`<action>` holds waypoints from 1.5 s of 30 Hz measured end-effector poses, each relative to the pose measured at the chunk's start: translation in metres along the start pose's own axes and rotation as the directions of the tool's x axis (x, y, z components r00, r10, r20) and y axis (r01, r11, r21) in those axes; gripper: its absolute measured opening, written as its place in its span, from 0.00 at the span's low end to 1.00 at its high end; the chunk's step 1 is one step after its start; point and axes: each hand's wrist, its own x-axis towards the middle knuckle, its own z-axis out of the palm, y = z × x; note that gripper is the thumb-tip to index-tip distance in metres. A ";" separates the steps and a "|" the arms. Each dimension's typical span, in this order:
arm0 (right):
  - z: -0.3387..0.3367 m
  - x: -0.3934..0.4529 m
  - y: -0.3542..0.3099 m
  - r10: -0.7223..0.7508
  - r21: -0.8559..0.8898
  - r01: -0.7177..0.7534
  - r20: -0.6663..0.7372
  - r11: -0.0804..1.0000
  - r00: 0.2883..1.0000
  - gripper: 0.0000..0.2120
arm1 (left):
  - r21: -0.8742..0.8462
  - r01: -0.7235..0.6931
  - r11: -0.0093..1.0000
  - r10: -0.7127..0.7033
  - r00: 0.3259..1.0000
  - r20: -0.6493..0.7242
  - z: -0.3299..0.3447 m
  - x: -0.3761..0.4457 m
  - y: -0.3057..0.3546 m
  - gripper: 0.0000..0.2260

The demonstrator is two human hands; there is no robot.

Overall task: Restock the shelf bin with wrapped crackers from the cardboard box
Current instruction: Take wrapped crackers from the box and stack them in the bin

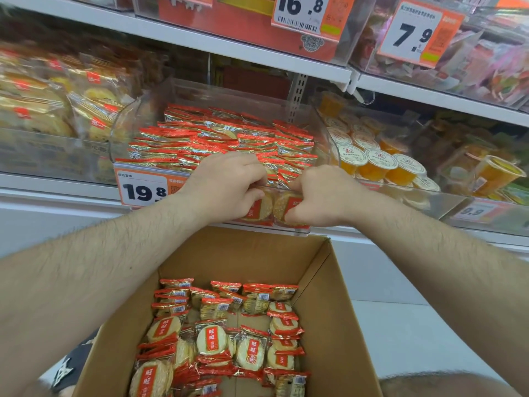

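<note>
White metal store shelves (171, 41) fill the background, with clear plastic bins of snacks in rows. Your two hands are at the front edge of the clear plastic shelf bin (317, 124) in the middle. This bin is filled close to its rim with red-and-gold wrapped round crackers (217, 138), stacked in rows. Your left hand (226, 187) is curled over the front wall of the bin, fingers inside on the packets and thumb outside on the wall. Your right hand (320, 196) is just beside it, closed the same way over the same wall. I cannot tell if either hand grips a packet or only the wall. Two round crackers show through the front wall between your hands.

An orange-and-white price tag reading 19.8 (143, 190) hangs on the bin front, to the left of your left hand. To the right, a neighbouring bin holds small orange jelly cups with white lids (380, 164). To the left, a bin holds yellow round snacks in clear wrappers (94, 101).

Below your arms stands the open brown cardboard box (337, 310). More wrapped crackers (229, 333) lie on its bottom, loosely, some face up and some on edge.
</note>
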 end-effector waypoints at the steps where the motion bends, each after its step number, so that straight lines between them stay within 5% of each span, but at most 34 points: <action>1: 0.002 -0.002 -0.002 -0.005 -0.017 0.004 -0.020 1.000 1.000 0.10 | -0.002 0.003 1.000 -0.003 1.000 0.001 -0.001 0.000 0.000 0.05; 10: 0.019 -0.008 -0.006 0.056 0.028 -0.055 -0.028 0.998 0.998 0.12 | -0.020 0.050 0.999 -0.050 0.999 0.013 -0.002 0.000 0.004 0.04; 12: 0.024 -0.009 -0.003 0.031 0.052 -0.028 -0.068 0.998 0.997 0.10 | -0.021 0.062 0.998 -0.062 0.998 0.014 -0.001 0.000 0.004 0.05; 15: 0.033 -0.017 0.001 0.053 0.032 -0.049 -0.167 0.998 0.985 0.23 | -0.022 0.059 0.998 -0.059 0.998 0.005 0.000 0.000 0.003 0.05; 19: 0.042 -0.020 -0.003 0.082 -0.091 -0.116 -0.321 0.989 0.944 0.19 | -0.011 0.069 0.998 -0.069 0.998 0.004 0.002 -0.001 0.003 0.05; 22: 0.038 -0.012 -0.006 0.152 0.018 -0.154 -0.297 0.988 0.943 0.10 | -0.014 0.076 0.997 -0.076 0.997 0.005 0.002 0.000 0.004 0.05; 34: 0.034 -0.006 -0.013 0.245 0.100 -0.229 -0.206 0.968 0.947 0.09 | -0.005 0.120 0.993 -0.120 0.993 0.006 0.003 0.000 0.008 0.05; 38: 0.043 -0.011 -0.017 0.260 0.089 -0.245 -0.352 0.965 0.899 0.07 | 0.033 0.115 0.993 -0.115 0.993 -0.006 -0.001 -0.004 0.012 0.05; 42: 0.044 -0.015 -0.026 0.283 0.001 -0.308 -0.401 0.951 0.871 0.17 | 0.128 0.083 0.988 -0.078 0.996 -0.049 -0.017 -0.015 0.008 0.10; 45: 0.037 -0.013 -0.047 0.228 0.061 -0.228 -0.498 0.972 0.837 0.16 | 0.214 0.106 0.971 -0.090 0.992 -0.084 -0.038 -0.028 -0.004 0.13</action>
